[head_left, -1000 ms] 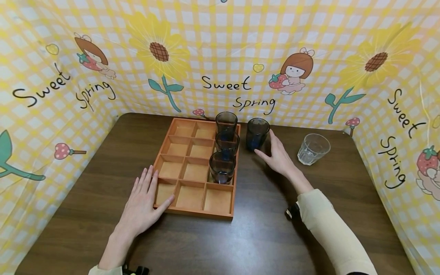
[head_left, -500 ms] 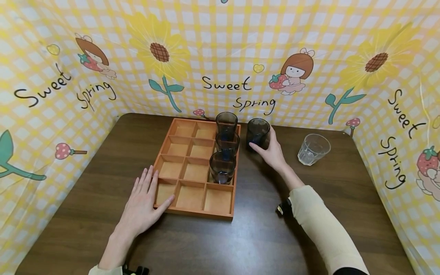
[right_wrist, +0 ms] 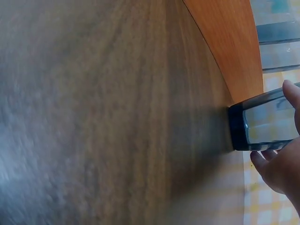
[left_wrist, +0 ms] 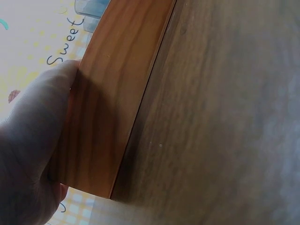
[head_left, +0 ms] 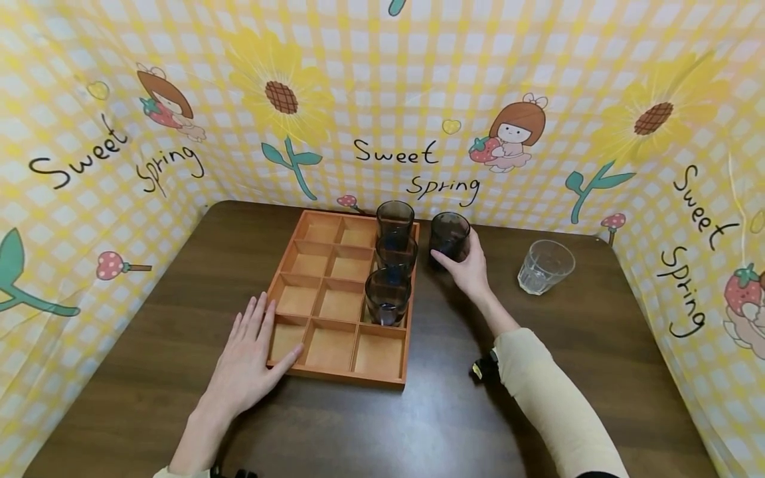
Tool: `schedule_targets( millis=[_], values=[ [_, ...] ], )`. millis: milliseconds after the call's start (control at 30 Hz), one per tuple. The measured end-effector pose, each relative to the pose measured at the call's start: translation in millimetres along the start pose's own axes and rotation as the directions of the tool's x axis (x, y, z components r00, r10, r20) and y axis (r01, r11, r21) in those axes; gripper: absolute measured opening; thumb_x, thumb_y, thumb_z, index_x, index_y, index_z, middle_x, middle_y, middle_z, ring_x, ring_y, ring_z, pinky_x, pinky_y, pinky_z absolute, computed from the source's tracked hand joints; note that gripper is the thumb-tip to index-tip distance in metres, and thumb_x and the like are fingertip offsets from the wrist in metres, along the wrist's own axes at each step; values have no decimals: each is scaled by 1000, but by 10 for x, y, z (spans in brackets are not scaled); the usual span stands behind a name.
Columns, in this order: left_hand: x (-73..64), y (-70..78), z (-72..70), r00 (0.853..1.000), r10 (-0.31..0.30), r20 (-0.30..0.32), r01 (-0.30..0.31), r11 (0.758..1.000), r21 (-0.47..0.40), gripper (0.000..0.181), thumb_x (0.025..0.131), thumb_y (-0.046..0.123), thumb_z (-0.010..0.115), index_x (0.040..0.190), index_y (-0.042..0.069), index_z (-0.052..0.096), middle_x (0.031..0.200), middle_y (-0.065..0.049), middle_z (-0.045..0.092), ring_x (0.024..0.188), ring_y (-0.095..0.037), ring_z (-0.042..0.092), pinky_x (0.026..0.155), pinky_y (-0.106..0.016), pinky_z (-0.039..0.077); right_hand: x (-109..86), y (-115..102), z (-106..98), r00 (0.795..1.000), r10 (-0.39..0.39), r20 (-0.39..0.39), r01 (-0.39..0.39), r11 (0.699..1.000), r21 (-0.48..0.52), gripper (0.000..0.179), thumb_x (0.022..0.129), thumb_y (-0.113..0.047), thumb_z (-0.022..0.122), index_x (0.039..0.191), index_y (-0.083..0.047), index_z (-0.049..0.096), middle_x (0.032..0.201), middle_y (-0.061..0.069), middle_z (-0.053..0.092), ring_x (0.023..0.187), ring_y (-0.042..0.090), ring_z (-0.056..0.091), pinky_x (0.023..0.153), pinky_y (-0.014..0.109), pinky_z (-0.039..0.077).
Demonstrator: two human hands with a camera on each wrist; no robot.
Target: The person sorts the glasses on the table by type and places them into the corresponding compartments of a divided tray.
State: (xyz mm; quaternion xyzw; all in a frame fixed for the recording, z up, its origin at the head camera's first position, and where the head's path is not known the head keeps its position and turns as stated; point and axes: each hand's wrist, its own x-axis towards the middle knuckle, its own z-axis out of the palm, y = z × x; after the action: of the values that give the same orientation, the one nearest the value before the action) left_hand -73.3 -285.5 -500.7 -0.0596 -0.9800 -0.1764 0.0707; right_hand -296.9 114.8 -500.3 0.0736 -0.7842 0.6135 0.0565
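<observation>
My right hand [head_left: 474,271] grips a dark tinted drinking glass [head_left: 448,232], thumb on the near side and fingers round the far side. The glass is upright, just right of the wooden compartment tray [head_left: 346,378]. In the right wrist view, the glass [right_wrist: 267,123] has a dark blue base close to the table. Three similar dark glasses stand in the tray's right column, the nearest glass [head_left: 387,302] in the third compartment from the back. My left hand [head_left: 239,365] rests on the tray's front left corner, fingers straight along the side and thumb over the front edge.
A clear faceted glass [head_left: 545,267] stands to the right on the dark wooden table [head_left: 454,425]. A yellow checked cloth [head_left: 370,86] with flowers and writing hangs close behind the table and along both sides.
My right hand has moved left and closed round the dark glass, its thumb coming across the near side. My left hand stays on the tray. The head view has tilted up slightly.
</observation>
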Motion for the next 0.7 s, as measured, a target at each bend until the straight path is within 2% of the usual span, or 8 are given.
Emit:
schedule_targets(
  millis=[133, 233, 300, 467, 700],
  values=[
    [-2, -4, 5, 1000, 4, 4, -4, 1000, 8, 103, 105, 58, 65, 175, -1, 18, 184, -26, 14, 171, -49, 15, 143, -56, 6, -20, 20, -14, 999, -13, -29, 14, 999, 30, 82, 92, -5, 88, 163, -8, 47, 153, 22, 63, 142, 32, 61, 114, 35, 53],
    [0, -9, 5, 1000, 6, 3, -6, 1000, 8, 103, 105, 59, 65, 175, -1, 18, 184, -27, 15, 171, -49, 15, 143, -55, 6, -34, 12, -36, 999, -29, -38, 31, 998, 60, 80, 90, -3, 90, 160, -7, 52, 147, 23, 67, 126, 20, 66, 99, 18, 53],
    [0, -11, 4, 1000, 8, 0, -8, 1000, 4, 103, 105, 58, 65, 175, -1, 18, 183, -27, 15, 171, -49, 15, 143, -55, 5, -50, 2, -57, 999, -35, -41, 38, 997, 71, 79, 89, -2, 90, 159, -7, 53, 144, 24, 69, 117, 10, 66, 92, 13, 53],
    [3, -16, 4, 1000, 16, -9, -16, 1000, 5, 103, 105, 58, 66, 175, -1, 18, 183, -27, 16, 171, -48, 15, 144, -52, 3, -115, -16, -127, 999, -25, -37, 29, 995, 91, 75, 93, -5, 87, 160, -9, 54, 140, 27, 70, 104, -3, 67, 88, 11, 54],
    [-16, -10, 18, 1000, 8, -2, -8, 1000, 6, 103, 105, 59, 65, 175, -1, 18, 183, -27, 16, 171, -48, 16, 143, -54, 5, -249, -75, -177, 1000, 17, -24, -13, 988, 153, 73, 99, -4, 80, 163, -6, 47, 145, 27, 67, 105, -6, 70, 88, 11, 58]
  ],
)
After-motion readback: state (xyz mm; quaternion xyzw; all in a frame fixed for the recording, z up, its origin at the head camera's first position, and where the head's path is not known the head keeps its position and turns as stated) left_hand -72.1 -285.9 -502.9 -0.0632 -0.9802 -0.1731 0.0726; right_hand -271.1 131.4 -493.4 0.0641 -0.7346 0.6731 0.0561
